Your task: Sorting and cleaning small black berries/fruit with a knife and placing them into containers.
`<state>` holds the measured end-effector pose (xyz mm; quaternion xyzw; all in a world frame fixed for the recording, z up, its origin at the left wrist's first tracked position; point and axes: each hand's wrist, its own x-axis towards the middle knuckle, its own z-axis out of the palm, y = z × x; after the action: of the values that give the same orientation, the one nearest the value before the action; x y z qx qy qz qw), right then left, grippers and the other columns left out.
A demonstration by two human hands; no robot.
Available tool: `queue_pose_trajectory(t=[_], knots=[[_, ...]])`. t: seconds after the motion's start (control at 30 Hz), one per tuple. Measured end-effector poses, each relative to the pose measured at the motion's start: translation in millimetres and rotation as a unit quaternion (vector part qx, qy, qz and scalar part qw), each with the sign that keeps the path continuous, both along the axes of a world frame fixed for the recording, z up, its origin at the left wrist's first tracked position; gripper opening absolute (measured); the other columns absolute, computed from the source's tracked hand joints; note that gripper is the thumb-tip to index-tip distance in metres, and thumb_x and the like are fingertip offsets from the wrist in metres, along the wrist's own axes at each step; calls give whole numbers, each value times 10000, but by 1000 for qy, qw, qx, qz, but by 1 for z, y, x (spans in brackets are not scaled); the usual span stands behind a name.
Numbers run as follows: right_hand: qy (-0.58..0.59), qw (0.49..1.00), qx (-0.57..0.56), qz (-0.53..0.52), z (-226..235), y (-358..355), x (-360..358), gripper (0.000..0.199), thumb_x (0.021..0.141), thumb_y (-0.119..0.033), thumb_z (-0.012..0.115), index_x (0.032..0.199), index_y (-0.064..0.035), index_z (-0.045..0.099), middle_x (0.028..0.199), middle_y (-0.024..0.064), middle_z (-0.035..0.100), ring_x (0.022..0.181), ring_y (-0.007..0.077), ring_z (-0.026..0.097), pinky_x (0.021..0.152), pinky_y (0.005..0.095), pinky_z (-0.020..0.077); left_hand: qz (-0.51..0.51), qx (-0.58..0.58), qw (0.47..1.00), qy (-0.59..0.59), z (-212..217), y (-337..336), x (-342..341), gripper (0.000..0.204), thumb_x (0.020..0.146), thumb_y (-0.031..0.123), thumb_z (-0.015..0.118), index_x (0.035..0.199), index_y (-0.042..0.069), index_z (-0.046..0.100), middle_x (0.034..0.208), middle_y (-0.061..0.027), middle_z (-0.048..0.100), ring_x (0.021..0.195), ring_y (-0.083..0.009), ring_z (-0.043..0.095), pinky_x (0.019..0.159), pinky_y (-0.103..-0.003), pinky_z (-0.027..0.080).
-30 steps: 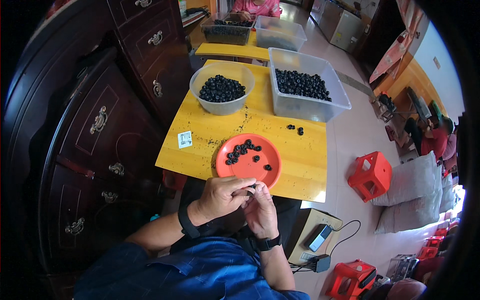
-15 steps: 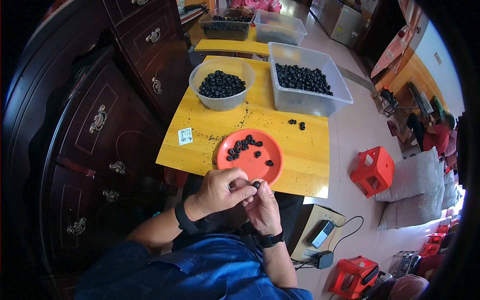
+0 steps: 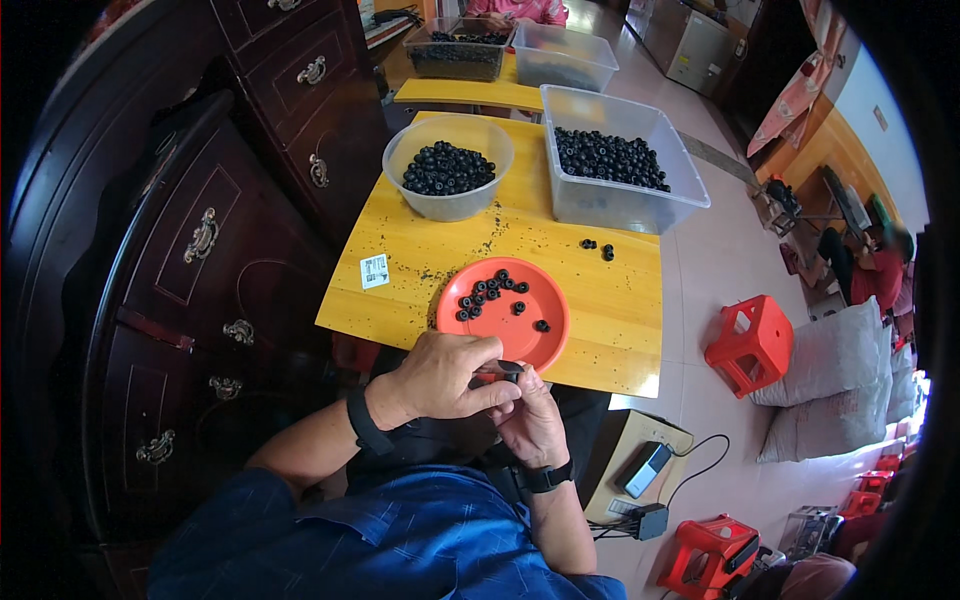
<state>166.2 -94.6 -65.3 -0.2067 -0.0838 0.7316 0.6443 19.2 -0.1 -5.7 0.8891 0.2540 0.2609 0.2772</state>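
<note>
Both hands meet just off the near rim of a round orange-red plate [image 3: 508, 350]. Between their fingertips is a small black rounded piece [image 3: 511, 367], partly covered by the fingers. My left hand [image 3: 445, 376] comes in from the left with its fingers curled and its thumb pressed toward the piece. My right hand [image 3: 531, 425] pinches the same piece from below. Whether either hand also holds a small tool cannot be made out. Several small black ring-like parts [image 3: 493, 294] lie on the plate, mostly toward its far left.
Beyond the plate, a round clear tub [image 3: 448, 207] and a rectangular clear bin [image 3: 620, 207] hold many black parts. A few loose ones [image 3: 608, 253] and dark crumbs lie on the yellow table [image 3: 400, 320]. A dark wooden cabinet [image 3: 210, 300] stands left; a red stool [image 3: 750, 345] stands right.
My left hand has shifted slightly at the fingertips, and the black piece shows a flatter, longer outline. The whole view has moved slightly; the parts on the plate lie as before.
</note>
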Motion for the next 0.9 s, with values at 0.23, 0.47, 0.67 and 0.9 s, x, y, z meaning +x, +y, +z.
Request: queue_pose_trajectory(t=[0.23,0.47,0.67,0.9], knots=[[12,1000,-18,5,-1,-1,1,203,973,-287,609,1047,-99,589,813,-41,592,678,57,536,621,217,475,5,31,999,10,-3,0,5,430,853,474,688,755,77,556,652,-78,605,586,-277,633,520,-365,474],[-8,999,-41,-17,0,-1,1,199,956,-301,636,1048,-125,619,812,-50,596,644,62,523,596,225,450,-4,50,999,-16,-15,-1,6,411,868,457,673,753,79,561,650,-73,596,597,-279,631,523,-371,475],[-11,999,-44,-1,-1,0,2,176,981,-287,601,1023,-117,613,750,-50,593,644,47,553,601,212,478,3,-7,1000,-27,-4,-6,5,312,867,366,703,905,70,612,616,-56,588,555,-258,622,517,-354,475],[-80,996,-32,23,4,9,5,217,996,-265,579,1086,-71,612,865,-4,627,721,82,570,684,233,485,6,-67,997,28,4,17,-5,227,826,222,741,970,77,641,591,-53,570,528,-229,610,521,-342,471]])
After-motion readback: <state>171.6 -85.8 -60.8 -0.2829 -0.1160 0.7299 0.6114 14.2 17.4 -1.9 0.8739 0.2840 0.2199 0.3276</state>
